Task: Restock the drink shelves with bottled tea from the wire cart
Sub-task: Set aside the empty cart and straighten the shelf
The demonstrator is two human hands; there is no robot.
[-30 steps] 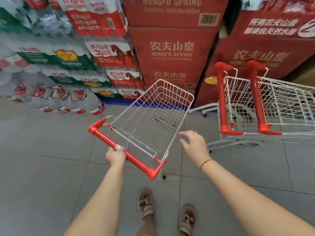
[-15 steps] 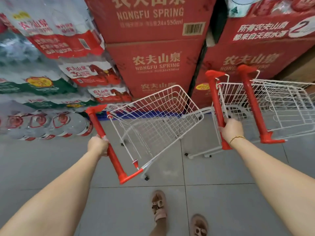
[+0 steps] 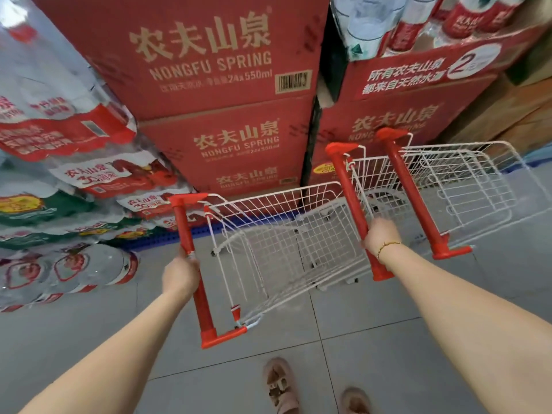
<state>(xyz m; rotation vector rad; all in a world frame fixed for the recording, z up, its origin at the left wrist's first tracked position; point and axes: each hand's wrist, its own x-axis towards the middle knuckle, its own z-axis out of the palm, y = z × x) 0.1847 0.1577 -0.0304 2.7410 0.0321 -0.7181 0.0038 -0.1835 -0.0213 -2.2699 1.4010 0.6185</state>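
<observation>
A white wire cart (image 3: 280,252) with a red handle stands in front of me, its basket holding nothing. My left hand (image 3: 180,274) grips that red handle near its middle. To the right, nested white wire carts (image 3: 466,186) with red handles stand side by side. My right hand (image 3: 380,236) is closed around the nearer red handle of those carts. No bottled tea shows in any cart.
Red Nongfu Spring cartons (image 3: 221,85) are stacked straight ahead. Shrink-wrapped packs of water bottles (image 3: 59,180) pile up at the left on a blue pallet (image 3: 179,234). More bottles sit on a red display (image 3: 418,76) at the upper right. Grey tiled floor lies underfoot.
My left hand has swung the near cart round so its handle runs away from me. My right hand has taken hold of the neighbouring cart's handle, and I have stepped closer to the cartons.
</observation>
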